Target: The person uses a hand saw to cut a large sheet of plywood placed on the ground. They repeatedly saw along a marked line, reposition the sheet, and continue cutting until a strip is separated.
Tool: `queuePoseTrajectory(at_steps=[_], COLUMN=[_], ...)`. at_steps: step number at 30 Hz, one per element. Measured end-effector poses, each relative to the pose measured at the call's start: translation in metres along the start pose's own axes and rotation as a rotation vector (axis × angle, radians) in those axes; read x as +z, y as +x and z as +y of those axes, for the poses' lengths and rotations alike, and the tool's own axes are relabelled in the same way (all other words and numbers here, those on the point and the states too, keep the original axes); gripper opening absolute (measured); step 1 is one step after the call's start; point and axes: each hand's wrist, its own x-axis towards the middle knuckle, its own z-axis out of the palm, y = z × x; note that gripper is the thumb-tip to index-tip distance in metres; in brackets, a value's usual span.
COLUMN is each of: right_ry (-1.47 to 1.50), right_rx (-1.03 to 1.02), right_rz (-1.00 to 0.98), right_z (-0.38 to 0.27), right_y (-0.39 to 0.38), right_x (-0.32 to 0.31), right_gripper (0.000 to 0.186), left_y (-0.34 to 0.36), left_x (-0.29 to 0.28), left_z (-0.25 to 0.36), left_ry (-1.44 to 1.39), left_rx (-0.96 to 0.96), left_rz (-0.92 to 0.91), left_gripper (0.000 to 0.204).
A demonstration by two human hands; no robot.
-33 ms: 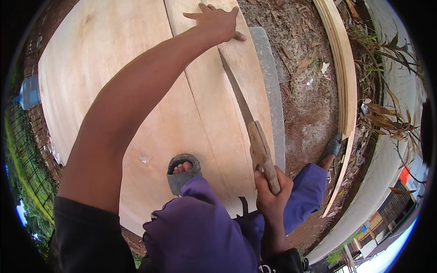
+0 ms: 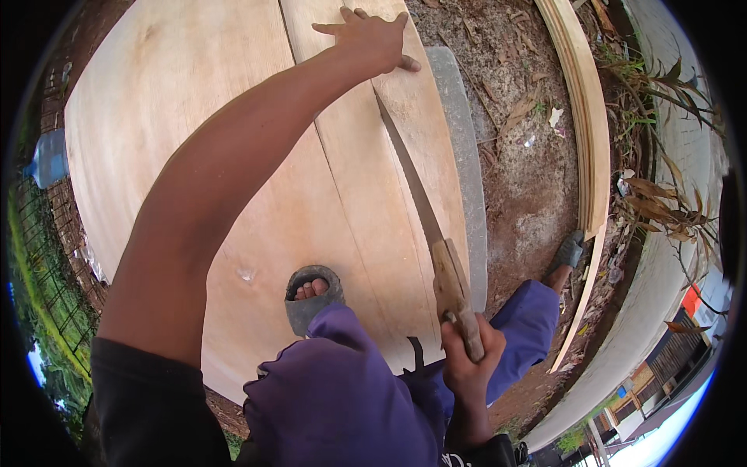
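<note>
My right hand (image 2: 473,362) is wrapped round the wooden handle of a handsaw (image 2: 449,280). Its long grey blade slants away from me along a cut in a pale plywood sheet (image 2: 241,167), and the tip passes into the cut near the far end. Flat on the far part of the same sheet, my left hand (image 2: 367,40) presses with its fingers spread, its thumb side over the strip to the right of the cut. My left foot, in a dark grey slide sandal (image 2: 315,300), rests on the sheet too.
Under the sheet's right edge lies a grey slab (image 2: 467,156). A stack of long cut wooden strips (image 2: 593,140) stretches along the ground farther right, near my other foot. Dry plants (image 2: 661,202) and a pale wall border that side. A blue plastic bottle (image 2: 50,158) and wire fence stand at left.
My right hand has drawn the saw back toward me and slightly right, so more of the blade shows. My left hand stays in place.
</note>
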Motion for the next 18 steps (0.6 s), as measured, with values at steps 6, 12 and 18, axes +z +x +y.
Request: queuePoseTrajectory(at_steps=[6, 12, 18], right_ry=[0.094, 0.075, -0.008], right_rx=[0.095, -0.014, 0.019], right_rz=[0.012, -0.036, 0.002], right_z=[-0.003, 0.003, 0.008], right_y=[0.043, 0.102, -0.013], right_x=[0.029, 0.072, -0.014], right_gripper=[0.029, 0.032, 0.026], left_y=[0.001, 0.003, 0.005], left_x=[-0.01, -0.003, 0.003], left_z=[0.006, 0.001, 0.0], left_ry=[-0.022, 0.016, 0.039], left_rx=[0.006, -0.019, 0.001], left_rz=[-0.033, -0.051, 0.035], left_gripper=[0.105, 0.106, 0.102])
